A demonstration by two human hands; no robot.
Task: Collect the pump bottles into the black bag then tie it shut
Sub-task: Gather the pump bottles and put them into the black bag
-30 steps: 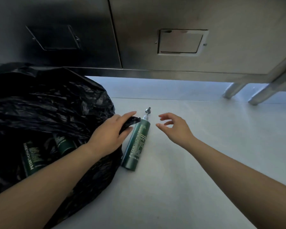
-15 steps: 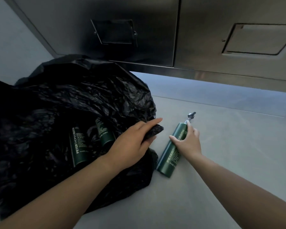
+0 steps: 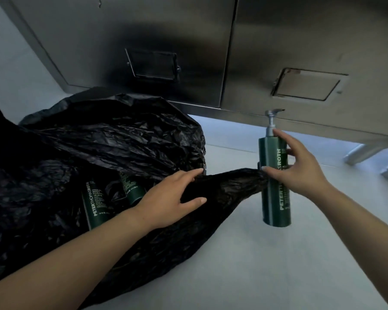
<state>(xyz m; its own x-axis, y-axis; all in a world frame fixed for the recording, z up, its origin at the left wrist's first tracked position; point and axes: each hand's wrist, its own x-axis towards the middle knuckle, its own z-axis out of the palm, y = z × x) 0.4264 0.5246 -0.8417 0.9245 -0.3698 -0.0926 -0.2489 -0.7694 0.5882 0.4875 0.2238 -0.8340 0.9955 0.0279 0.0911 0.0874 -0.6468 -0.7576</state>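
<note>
Right hand grips an upright dark-green pump bottle; left hand pinches the crinkled black bag rim

right hand has lifted the green bottle upright off the floor.

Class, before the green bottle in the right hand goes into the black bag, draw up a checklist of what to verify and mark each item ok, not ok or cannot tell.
1. Right hand has the green bottle firmly held: ok, fingers wrap its upper body, bottle upright and lifted.
2. Left hand holds the black bag at its edge: ok.
3. Bag mouth open wide enough: cannot tell, a fold of the edge stretches toward the bottle.
4. Room inside beside the two bottles in the bag: ok.
5. Pump head clear of the plastic: ok.
6. No bottles left on the floor: cannot tell, only part shows.
</note>
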